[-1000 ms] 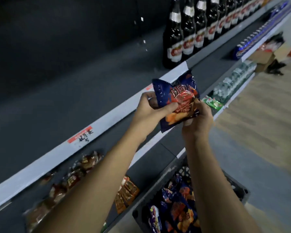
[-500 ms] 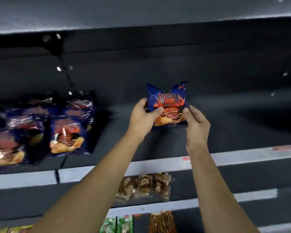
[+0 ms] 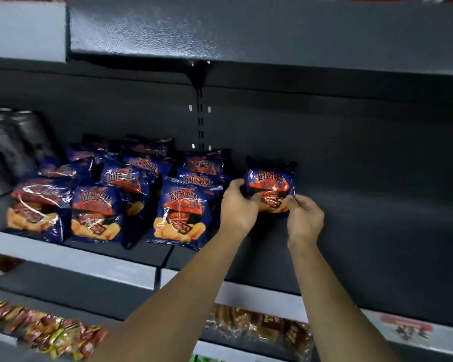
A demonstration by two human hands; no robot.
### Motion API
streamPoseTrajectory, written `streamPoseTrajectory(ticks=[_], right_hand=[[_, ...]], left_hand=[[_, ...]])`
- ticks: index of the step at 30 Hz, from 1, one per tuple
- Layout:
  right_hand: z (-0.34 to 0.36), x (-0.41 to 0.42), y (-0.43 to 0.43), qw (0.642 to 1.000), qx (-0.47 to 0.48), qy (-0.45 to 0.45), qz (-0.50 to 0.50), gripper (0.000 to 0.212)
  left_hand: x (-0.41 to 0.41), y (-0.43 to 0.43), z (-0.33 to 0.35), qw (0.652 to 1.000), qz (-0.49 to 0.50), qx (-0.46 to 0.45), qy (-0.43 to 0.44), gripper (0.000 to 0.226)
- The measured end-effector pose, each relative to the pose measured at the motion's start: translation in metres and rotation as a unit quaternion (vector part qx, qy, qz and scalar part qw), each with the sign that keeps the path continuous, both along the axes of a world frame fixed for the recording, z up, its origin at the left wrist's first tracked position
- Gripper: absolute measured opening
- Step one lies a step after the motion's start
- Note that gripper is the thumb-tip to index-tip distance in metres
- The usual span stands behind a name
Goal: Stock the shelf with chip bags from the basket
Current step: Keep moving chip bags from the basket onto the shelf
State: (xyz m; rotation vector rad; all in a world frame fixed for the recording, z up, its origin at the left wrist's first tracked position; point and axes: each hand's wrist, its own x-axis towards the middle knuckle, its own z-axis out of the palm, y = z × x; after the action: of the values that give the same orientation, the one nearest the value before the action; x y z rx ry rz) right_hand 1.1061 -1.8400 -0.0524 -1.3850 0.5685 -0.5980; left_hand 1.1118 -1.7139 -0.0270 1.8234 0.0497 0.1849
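While our left hand (image 3: pixel 237 205) and right hand (image 3: pixel 305 218) pinch the blue chip bag (image 3: pixel 271 182) at its lower edge, we hold it upright over the shelf (image 3: pixel 364 231), just right of the stocked bags (image 3: pixel 179 210). Placing seems underway; next we must seat it and release.

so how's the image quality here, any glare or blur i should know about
Head view: white glare streaks the foil of the shelved chip bags and the held bag; the snack packets at lower left smear with motion blur; shelf edges bow from the wide-angle lens; the shelf back is dim.
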Motion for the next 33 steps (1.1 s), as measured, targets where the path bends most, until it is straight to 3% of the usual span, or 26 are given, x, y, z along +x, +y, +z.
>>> streamPoseTrajectory(ticks=[5,11,19,25,31,33], right_hand=[[-0.006,0.02,0.005,0.999,-0.026,0.023,-0.008,0.02],[-0.004,0.034,0.01,0.998,-0.048,0.032,0.01,0.02],[-0.011,0.042,0.015,0.998,-0.032,0.02,0.058,0.028],[-0.008,0.034,0.017,0.997,-0.016,-0.003,0.069,0.031],[-0.003,0.018,0.006,0.999,0.0,-0.014,0.04,0.03],[-0.001,0.012,0.0,0.999,0.01,-0.025,0.021,0.026]], left_hand=[[0.011,-0.001,-0.014,0.998,-0.022,0.059,0.024,0.056],[0.018,-0.001,-0.017,0.996,-0.051,0.02,0.07,0.058],[0.02,-0.003,-0.019,0.996,-0.059,0.047,0.057,0.054],[0.009,-0.004,-0.015,0.996,-0.059,0.063,0.035,0.084],[0.0,-0.012,-0.017,0.999,-0.021,0.026,-0.005,0.071],[-0.007,-0.017,-0.013,0.999,-0.004,0.015,-0.038,0.052]])
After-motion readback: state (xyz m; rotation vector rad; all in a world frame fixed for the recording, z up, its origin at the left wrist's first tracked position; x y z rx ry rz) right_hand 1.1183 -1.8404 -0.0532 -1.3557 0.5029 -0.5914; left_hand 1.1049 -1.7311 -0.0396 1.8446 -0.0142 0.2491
